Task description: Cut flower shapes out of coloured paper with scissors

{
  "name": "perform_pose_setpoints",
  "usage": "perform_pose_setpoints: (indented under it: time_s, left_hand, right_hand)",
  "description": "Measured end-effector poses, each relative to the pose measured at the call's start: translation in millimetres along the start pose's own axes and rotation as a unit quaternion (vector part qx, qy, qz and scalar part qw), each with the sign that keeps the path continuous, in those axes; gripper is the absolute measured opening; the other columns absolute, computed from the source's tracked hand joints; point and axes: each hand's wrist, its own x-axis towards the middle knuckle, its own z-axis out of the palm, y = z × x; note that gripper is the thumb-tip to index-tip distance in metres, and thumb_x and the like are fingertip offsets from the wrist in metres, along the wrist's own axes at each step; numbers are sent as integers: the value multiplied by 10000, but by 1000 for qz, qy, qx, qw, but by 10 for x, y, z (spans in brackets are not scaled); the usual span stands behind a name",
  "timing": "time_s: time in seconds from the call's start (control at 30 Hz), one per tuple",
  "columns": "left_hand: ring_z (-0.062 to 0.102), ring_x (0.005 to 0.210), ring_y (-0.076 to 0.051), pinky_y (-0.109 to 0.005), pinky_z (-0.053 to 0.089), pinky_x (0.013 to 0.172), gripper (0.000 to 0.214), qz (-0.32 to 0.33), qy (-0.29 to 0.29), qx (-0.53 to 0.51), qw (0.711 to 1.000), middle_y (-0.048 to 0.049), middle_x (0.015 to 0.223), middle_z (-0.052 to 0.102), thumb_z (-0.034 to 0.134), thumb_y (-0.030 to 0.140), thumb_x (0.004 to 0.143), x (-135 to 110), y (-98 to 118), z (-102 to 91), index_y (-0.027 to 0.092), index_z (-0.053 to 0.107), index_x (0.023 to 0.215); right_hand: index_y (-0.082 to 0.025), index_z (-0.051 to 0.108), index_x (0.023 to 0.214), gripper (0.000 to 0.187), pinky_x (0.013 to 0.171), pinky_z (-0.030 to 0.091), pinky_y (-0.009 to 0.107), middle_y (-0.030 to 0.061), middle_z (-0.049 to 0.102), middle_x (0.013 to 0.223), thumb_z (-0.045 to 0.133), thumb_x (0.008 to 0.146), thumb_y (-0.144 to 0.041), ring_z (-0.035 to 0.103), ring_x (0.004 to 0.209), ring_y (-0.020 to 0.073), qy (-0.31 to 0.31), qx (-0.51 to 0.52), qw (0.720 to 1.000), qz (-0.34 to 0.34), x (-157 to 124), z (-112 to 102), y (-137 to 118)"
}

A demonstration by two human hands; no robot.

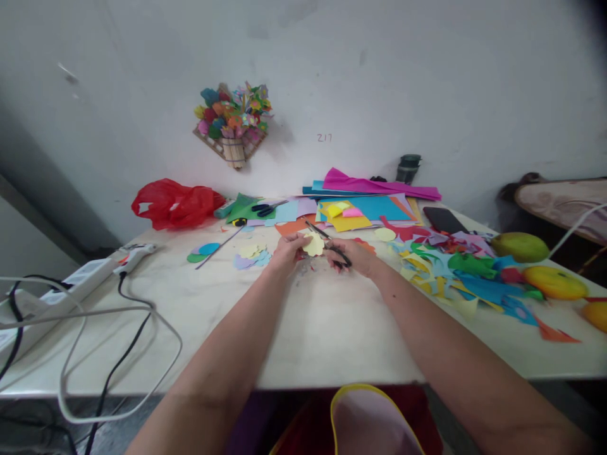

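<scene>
Pale yellow paper piece was held up with the scissors close at its right

The paper piece had a wavy edge, like a flower, and it was over the middle of the table. The left hand held it from the left side, and its fingers were clamped on the paper edge. The right hand had its fingers wrapped around the black handles of the scissors. The blades pointed to the far left, beside the paper; whether they touched it, I could not tell.

To the left of the hands lay a small group of pastel cut-outs. Farther left were a blue paper circle, which partly covered a green circle, and a thin purple strip. At the far left stood a crumpled red plastic bag. On the far side, a second pair of scissors rested partly on a green sheet.

On the right side, many coloured paper scraps were spread near a yellow fruit and a greener fruit. A dark phone lay behind these scraps. On the wall, above the table, was a colourful flower decoration.
</scene>
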Motion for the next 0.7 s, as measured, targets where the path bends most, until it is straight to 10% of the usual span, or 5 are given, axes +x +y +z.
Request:
perform_pose_setpoints:
  time_s: [0.7]
  left_hand:
    - [512, 416, -90, -212, 354, 410, 348, 5, 13, 5, 1000, -14, 505, 606, 867, 283, 463, -7, 1, 18, 141, 555, 520]
  right_hand:
    - [-164, 554, 747, 304, 373, 344, 203, -54, 524, 512, 762, 670, -372, 472, 390, 79, 14, 30, 999, -12, 9, 11, 5]
